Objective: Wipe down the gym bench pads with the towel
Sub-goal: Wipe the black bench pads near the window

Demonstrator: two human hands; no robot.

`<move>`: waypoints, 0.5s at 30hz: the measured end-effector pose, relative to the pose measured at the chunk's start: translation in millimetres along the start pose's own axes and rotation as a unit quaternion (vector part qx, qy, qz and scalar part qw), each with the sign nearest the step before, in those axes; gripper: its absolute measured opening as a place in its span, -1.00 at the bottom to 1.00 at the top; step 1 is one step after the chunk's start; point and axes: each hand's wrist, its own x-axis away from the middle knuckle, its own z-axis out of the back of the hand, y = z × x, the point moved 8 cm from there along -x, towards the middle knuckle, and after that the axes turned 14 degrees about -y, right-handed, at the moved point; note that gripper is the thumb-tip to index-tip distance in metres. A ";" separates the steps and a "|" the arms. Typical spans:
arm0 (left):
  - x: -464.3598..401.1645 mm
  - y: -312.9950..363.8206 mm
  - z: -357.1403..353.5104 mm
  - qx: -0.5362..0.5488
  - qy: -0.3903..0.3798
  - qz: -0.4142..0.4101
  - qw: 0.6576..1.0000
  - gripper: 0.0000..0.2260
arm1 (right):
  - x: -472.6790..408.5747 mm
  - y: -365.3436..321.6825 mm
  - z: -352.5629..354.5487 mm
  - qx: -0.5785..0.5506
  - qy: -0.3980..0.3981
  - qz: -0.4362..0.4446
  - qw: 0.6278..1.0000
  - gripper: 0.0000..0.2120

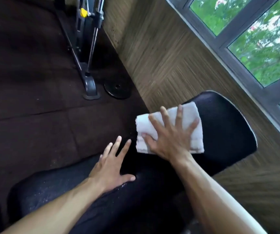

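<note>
Fingers [179, 110] of my right hand [168, 137] press flat, gripping nothing, on the soft, light towel [193, 132] mid-pad [228, 132]; left hand [112, 166] braces flat.

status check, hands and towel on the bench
Right hand flat, pressing the towel on the far pad. Left hand open, braced on the near pad. Nothing in the way.

Daylight enters from the window [257, 41]; edges smear with motion blur.
</note>
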 end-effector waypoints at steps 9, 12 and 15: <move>7.4 -4.5 -4.6 0.009 0.013 -0.009 1.000 0.10 | 78.6 2.3 -16.3 0.002 0.037 0.033 0.999 -0.45; 8.9 -5.4 -4.2 0.005 0.011 -0.015 1.000 0.11 | 118.2 4.6 -33.8 0.022 0.016 0.037 0.999 -0.40; 9.6 -6.6 -2.6 0.008 0.012 -0.013 1.000 0.10 | 98.7 5.4 -33.3 0.019 -0.007 0.029 0.999 -0.37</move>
